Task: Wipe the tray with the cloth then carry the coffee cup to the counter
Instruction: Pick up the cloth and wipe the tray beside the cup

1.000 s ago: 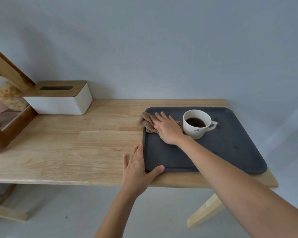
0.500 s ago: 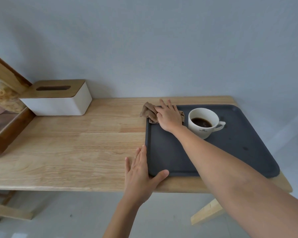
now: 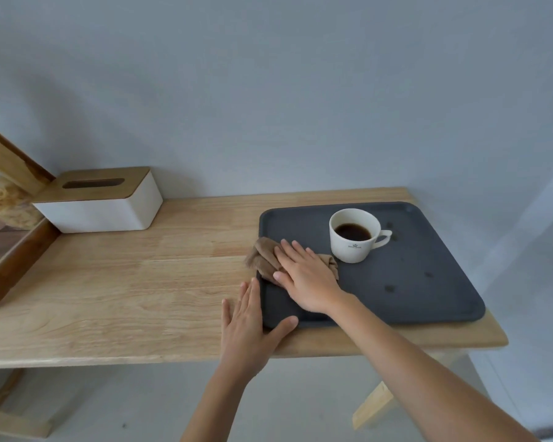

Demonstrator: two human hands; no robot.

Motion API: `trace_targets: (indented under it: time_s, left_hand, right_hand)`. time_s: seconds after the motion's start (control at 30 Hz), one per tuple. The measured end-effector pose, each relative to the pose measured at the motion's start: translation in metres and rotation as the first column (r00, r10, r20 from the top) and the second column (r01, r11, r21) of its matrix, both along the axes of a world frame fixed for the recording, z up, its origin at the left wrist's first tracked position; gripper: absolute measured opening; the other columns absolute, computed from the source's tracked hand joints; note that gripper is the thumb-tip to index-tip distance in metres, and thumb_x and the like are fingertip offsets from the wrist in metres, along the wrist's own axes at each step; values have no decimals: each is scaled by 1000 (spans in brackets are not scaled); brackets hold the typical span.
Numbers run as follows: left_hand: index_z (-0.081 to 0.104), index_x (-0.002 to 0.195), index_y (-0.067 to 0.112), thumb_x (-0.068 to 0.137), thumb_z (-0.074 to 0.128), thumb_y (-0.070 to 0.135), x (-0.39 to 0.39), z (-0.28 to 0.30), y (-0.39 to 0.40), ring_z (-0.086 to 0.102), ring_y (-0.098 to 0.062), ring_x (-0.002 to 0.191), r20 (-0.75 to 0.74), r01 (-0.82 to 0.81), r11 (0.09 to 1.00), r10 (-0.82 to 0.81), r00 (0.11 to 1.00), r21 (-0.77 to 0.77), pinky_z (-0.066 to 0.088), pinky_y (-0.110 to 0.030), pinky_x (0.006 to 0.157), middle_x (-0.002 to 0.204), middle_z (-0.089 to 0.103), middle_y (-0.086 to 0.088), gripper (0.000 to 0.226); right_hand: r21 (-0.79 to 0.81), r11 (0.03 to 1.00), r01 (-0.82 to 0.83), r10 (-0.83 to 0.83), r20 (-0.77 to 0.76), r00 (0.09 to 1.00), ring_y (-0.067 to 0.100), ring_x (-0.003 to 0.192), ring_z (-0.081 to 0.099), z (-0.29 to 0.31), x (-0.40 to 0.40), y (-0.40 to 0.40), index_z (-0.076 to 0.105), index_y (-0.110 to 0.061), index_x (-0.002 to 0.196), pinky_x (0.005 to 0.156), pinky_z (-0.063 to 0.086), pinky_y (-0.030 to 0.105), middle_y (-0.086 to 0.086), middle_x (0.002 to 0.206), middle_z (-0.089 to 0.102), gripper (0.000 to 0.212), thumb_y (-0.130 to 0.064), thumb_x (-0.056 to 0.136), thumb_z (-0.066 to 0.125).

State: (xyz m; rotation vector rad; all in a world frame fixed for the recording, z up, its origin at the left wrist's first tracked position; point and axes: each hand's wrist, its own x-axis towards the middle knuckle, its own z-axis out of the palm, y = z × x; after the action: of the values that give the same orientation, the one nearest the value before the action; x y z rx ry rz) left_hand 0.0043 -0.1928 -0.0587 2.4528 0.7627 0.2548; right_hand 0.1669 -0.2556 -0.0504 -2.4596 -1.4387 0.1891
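Observation:
A dark grey tray (image 3: 428,301) lies on the right part of the wooden table (image 3: 125,282). A white coffee cup (image 3: 353,236) with dark coffee stands on the tray's far middle, handle to the right. My right hand (image 3: 307,275) presses flat on a brown cloth (image 3: 264,258) at the tray's left side; part of the cloth hangs over the rim. My left hand (image 3: 249,323) lies flat on the table against the tray's near left corner, thumb on the rim. Small dark spots mark the tray to the right of the cup.
A white tissue box (image 3: 106,202) with a wooden lid stands at the back left. A wooden-framed cabinet (image 3: 10,237) with jars sits at the far left edge. The wall runs right behind the table. The table's right edge is close beside the tray.
My right hand has slid the cloth from the tray's far left corner toward me along the left side. The left hand stays at the near corner.

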Motion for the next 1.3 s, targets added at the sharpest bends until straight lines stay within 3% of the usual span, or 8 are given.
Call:
trace_targets:
  time_s: [0.17, 0.37, 0.5, 0.63, 0.93, 1.3]
  left_hand:
    - [-3, 154, 18, 81, 41, 72, 1, -1, -1, -15, -2, 146, -16, 0, 1000, 0, 1000, -2, -16, -36, 118, 163, 1, 9, 101]
    - [-7, 153, 19, 82, 40, 72, 1, -1, 2, -17, -1, 145, -53, 15, 1000, -15, 998, -14, -16, -37, 119, 163, -3, 8, 101]
    - [-10, 152, 18, 82, 35, 74, 1, 0, 2, -19, -2, 145, -88, 25, 1000, -23, 996, 18, -14, -39, 120, 163, -5, 7, 100]
    - [-11, 152, 16, 78, 24, 79, 1, 0, 2, -18, -3, 145, -135, 36, 997, -27, 990, 65, -12, -40, 120, 163, -6, 5, 103]
    - [-5, 154, 17, 72, 12, 82, -1, -3, 3, -8, -10, 150, -172, 38, 985, -9, 985, 167, -2, -39, 121, 164, 3, 5, 106]
    - [-4, 154, 19, 71, 10, 84, 0, 3, 5, -7, -12, 150, -231, 46, 985, -6, 973, 168, 2, -41, 122, 164, 5, 5, 107]
  right_hand:
    - [-50, 999, 17, -16, 22, 1000, 21, 151, -2, -2, -12, -9, 9, -15, 154, 122, 5, 38, 6, 164, 0, 62, -41, 101, 29]
    - [-97, 991, 96, -87, 87, 992, 26, 149, -13, 10, 22, 40, 3, 0, 151, 122, 5, 44, 12, 161, -18, 60, -30, 103, 23]
    - [-81, 994, 70, -64, 75, 995, 25, 151, 0, 11, 31, 54, 0, -6, 153, 123, 8, 39, 12, 162, -10, 62, -18, 101, 32]
    - [-3, 999, -44, 44, 72, 996, 25, 150, 7, 5, 6, 21, -3, -25, 153, 121, 9, 36, 10, 163, 6, 78, -7, 93, 42]
    - [-26, 976, -215, 215, 1, 977, 13, 151, -1, 7, 1, -82, 9, -33, 153, 122, 6, 30, -4, 164, 1, 78, 6, 91, 37]
    - [-58, 989, -136, 135, -22, 991, 0, 148, 1, 14, 56, -178, 18, -34, 152, 121, 7, 24, -17, 161, 6, 74, 9, 93, 33]
